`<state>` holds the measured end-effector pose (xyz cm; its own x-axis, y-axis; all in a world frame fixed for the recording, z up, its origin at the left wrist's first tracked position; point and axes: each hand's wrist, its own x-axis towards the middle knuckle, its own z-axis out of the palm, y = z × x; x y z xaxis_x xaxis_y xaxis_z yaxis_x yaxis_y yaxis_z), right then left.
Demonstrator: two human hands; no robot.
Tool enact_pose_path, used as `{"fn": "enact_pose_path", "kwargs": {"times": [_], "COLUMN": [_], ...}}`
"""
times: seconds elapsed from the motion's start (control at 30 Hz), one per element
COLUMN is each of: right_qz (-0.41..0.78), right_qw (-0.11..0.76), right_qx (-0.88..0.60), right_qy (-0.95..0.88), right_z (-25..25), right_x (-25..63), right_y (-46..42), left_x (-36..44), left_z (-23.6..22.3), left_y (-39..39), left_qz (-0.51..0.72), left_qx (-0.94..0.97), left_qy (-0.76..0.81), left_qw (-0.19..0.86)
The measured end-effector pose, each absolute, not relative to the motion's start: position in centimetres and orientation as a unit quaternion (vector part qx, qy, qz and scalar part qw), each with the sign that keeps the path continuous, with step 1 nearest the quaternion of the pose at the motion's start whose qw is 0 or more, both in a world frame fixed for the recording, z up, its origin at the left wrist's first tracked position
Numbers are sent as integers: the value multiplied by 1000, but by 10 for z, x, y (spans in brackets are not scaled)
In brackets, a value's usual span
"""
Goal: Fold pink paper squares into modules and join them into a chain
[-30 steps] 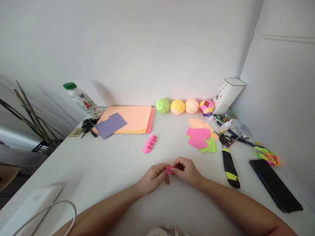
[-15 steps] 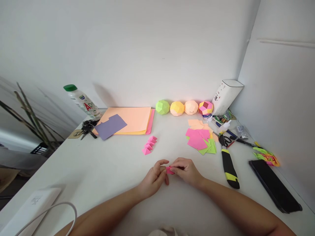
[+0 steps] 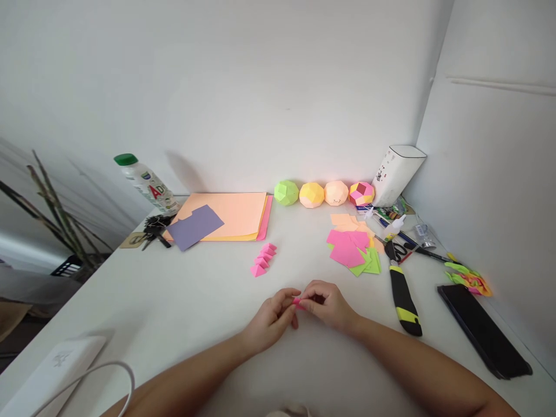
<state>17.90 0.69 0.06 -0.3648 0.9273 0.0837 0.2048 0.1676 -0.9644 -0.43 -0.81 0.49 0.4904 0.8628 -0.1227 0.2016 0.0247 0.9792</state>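
Between both hands is a small folded piece of pink paper (image 3: 297,302), mostly covered by fingers. My left hand (image 3: 273,319) pinches its left side between thumb and fingers. From the right, my right hand (image 3: 330,306) grips the other side with thumb and forefinger. Just beyond my left hand, several small folded pink paper pieces (image 3: 263,260) sit in a slanting row on the white table. Past my right hand lies a loose pile of pink paper cut-outs (image 3: 348,247), with green and peach ones under and around it.
Four-coloured paper balls, starting with a green one (image 3: 286,193), line the wall. Coloured sheets (image 3: 226,214), a purple card (image 3: 195,227) and a bottle (image 3: 147,184) stand left. A utility knife (image 3: 405,301), scissors (image 3: 397,251), glue bottle (image 3: 394,227) and black phone (image 3: 484,330) lie right.
The fingers of my left hand have closed down over the pink paper, so less of it shows. My right hand keeps its pinch in nearly the same place.
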Motion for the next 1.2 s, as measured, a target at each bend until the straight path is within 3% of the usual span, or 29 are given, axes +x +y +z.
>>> {"fn": "enact_pose_path", "kwargs": {"times": [0.57, 0.9, 1.2], "right_qz": [512, 439, 428], "right_qw": [350, 347, 349], "right_qx": [-431, -425, -432], "right_qy": [-655, -712, -713], "right_z": [5, 0, 1], "right_x": [180, 174, 173], "right_y": [5, 3, 3], "left_x": [-1, -2, -2], "left_z": [13, 3, 1], "left_y": [-5, -4, -3], "left_qz": [279, 336, 340], "left_qx": [581, 620, 619], "left_qy": [434, 436, 427], "left_qw": [630, 559, 565]}}
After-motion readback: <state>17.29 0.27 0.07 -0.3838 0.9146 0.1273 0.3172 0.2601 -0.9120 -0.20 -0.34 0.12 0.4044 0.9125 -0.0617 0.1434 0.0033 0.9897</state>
